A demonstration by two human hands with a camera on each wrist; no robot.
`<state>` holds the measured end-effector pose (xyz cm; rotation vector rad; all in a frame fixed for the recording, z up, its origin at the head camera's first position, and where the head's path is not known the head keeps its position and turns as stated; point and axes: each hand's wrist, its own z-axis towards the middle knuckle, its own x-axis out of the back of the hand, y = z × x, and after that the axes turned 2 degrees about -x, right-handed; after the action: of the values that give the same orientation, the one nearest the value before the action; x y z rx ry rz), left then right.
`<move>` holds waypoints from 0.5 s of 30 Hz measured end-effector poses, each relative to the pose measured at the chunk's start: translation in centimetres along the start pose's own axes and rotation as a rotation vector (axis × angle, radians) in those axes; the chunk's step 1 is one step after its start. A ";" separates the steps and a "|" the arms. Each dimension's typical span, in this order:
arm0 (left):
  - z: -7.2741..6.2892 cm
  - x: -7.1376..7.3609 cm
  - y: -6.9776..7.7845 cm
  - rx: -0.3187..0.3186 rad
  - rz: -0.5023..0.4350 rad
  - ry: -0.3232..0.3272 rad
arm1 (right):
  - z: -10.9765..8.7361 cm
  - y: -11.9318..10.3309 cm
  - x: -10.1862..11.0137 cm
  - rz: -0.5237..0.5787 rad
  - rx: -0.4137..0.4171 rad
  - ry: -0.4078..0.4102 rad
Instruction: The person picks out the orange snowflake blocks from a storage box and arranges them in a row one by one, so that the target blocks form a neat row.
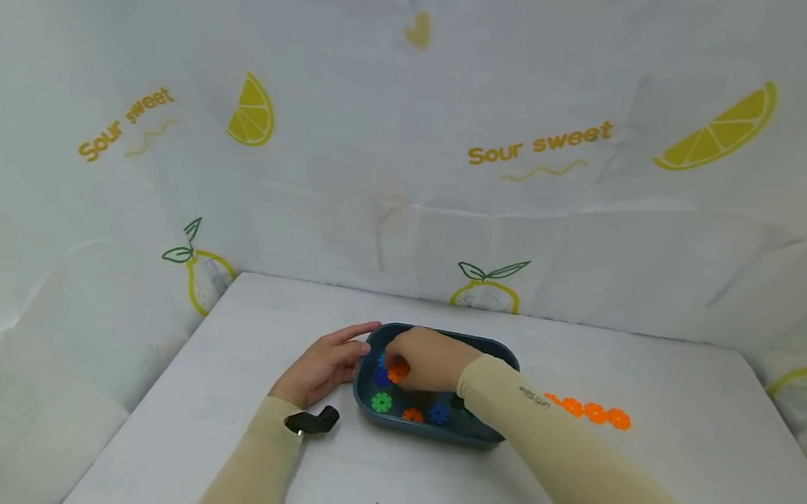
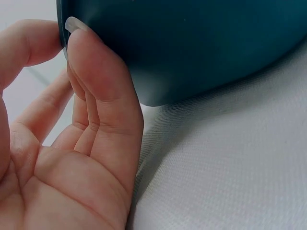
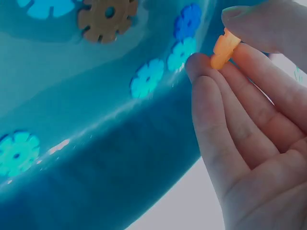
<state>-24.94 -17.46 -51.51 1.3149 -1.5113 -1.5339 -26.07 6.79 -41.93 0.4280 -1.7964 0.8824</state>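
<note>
one dark blue tray (image 1: pixel 419 430) sits on a white table (image 1: pixel 661 494), with six notched plastic discs countable inside from the right wrist, besides the one in hand. four orange discs (image 1: pixel 595 413) lie in a row on the table, to the right of the tray. the right hand (image 1: pixel 433 362), over the tray's left part, pinches one orange disc (image 3: pixel 224 49) edge-on between thumb and fingertips. the left hand (image 1: pixel 323 367), fingers parted and loosely bent, touches the tray's left end. from the head, a green disc (image 1: pixel 381 402), an orange-red disc (image 1: pixel 413 415) and a blue disc (image 1: pixel 438 413) show near the front wall. the right arm hides much of the tray's interior and part of the row's nearest disc; two discs are cut off in the right wrist view.
</note>
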 end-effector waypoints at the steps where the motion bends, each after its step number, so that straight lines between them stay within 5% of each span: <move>1: 0.0 0.0 0.0 -0.002 0.002 0.002 | -0.3 0.3 0.2 0.013 -0.006 0.009; 15: 0.0 -0.5 -0.1 0.019 0.045 0.043 | -7.2 5.0 1.3 0.282 -0.077 0.236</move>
<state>-24.72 -17.04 -51.53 1.3075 -1.5217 -1.4584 -25.17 15.56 -41.19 0.0170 -1.6871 1.0081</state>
